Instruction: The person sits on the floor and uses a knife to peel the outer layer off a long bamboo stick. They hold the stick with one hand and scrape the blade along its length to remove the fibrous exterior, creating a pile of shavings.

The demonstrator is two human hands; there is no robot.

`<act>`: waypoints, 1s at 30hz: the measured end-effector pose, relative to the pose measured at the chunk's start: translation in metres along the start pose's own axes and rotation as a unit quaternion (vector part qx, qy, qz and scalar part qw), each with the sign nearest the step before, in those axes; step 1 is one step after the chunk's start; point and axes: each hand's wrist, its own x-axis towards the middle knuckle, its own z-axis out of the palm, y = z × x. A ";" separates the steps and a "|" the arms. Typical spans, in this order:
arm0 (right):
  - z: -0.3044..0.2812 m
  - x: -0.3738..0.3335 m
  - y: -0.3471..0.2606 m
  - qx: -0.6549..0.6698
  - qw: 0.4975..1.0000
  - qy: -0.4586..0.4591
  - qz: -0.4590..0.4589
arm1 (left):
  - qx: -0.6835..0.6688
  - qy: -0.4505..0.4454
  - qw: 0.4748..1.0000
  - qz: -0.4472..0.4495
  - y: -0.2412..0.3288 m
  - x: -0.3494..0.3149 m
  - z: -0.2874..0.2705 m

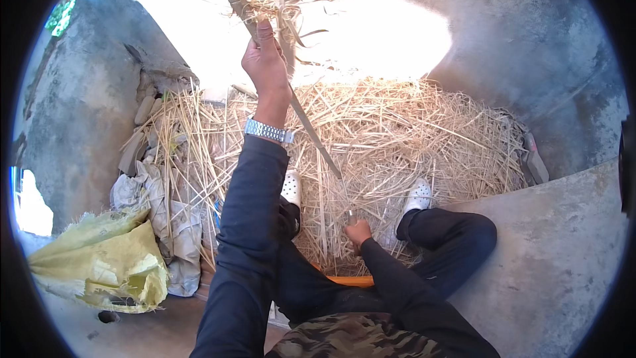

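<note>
My left hand [266, 69], raised on an outstretched arm, is closed around a long flat bamboo strip [310, 126]. Curled, ribbon-like shavings [291, 0] bunch around the strip's upper end, by the thumb. From there the strip slants down to the right, toward my lap. Low between my knees, my right hand [358, 233] is wrapped round the handle of what looks like a knife [350, 213]. Its thin blade appears nearly edge-on and meets or overlaps the strip's lower end; whether they touch I cannot tell.
Loose straw-coloured strips and shavings [411, 119] cover the ground around my white clogs [419, 195]. A torn yellow sack [106, 258] and a pale cloth [185, 252] lie at left. Concrete walls [530, 40] stand beyond, with bright sunlight at the far side. An orange edge [351, 281] shows beneath me.
</note>
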 end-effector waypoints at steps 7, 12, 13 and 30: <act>-0.014 -0.002 -0.017 0.385 0.868 -0.267 0.167 | 0.003 -0.027 1.000 -0.004 -0.009 -0.004 0.003; -0.005 -0.039 -0.034 -0.134 0.955 0.090 -0.249 | 0.018 -0.028 0.999 0.019 -0.017 -0.004 0.010; -0.004 -0.047 -0.043 -0.111 0.954 0.086 -0.264 | 0.021 -0.026 0.999 0.023 -0.017 -0.004 0.010; -0.028 -0.004 -0.007 0.418 0.834 -0.286 0.221 | -0.001 0.015 1.000 -0.001 -0.007 0.014 -0.013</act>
